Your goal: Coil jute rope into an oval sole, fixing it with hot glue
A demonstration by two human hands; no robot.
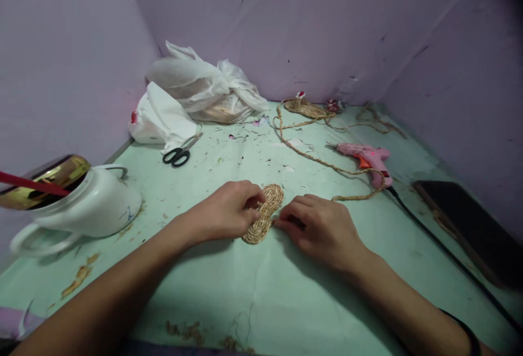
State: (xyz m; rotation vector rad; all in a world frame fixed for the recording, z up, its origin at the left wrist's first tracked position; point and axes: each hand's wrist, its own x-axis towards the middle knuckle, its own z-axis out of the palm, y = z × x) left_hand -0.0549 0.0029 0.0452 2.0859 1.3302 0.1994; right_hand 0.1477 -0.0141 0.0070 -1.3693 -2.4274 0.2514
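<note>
The straw piece [273, 199] lies on the green table [229, 290], between my two hands. My left hand [229, 209] grips its left edge between thumb and fingers; my right hand [322, 228] has its fingers curled in, tips at its right edge, though I can't tell whether they pinch a strand. Well left of the straw piece is my white mug [102, 203], with a shiny gold thing [73, 173] and a red stick [32, 182] in its mouth. Beyond the straw piece, to the left, sits a knotted plastic bag [196, 83], something brownish showing through; beside that bag is a white packet [159, 119], contents hidden from me. To the right of the straw piece, a bit beyond it, lies my pink glue gun [363, 154], with a phone [466, 225] farther right
</note>
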